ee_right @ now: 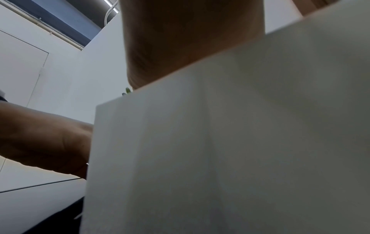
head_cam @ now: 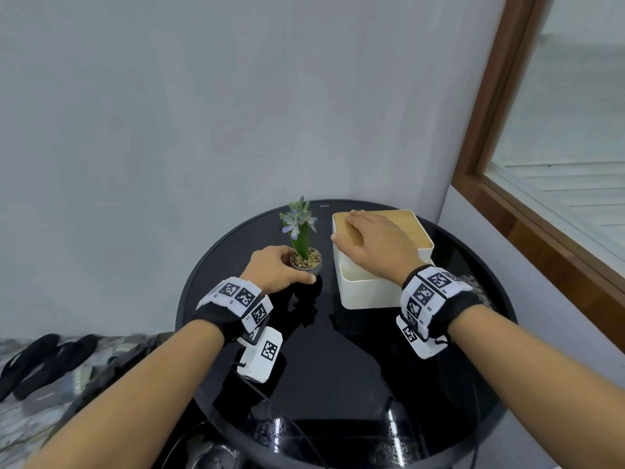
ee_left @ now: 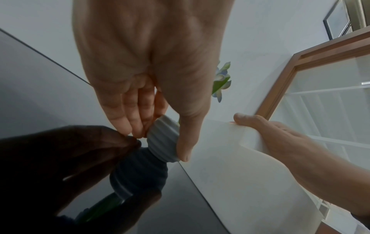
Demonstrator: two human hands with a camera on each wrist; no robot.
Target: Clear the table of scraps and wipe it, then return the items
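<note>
The tall flower could tip if I let the little gray plant pot (ee_left: 163, 140) go carelessly on the glossy black worktop (head_cam: 338, 360). My left hand (head_cam: 275, 269) grips the pot; my right hand (head_cam: 372, 245) lies flat, fingers over the tissue box (head_cam: 368, 289) lid's edge, just beside it.

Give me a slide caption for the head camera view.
Left hand grips small potted plant while right hand rests on wooden-lidded white box on round black table.

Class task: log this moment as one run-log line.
left hand grips pot | right hand rests on box lid | both on table
</note>
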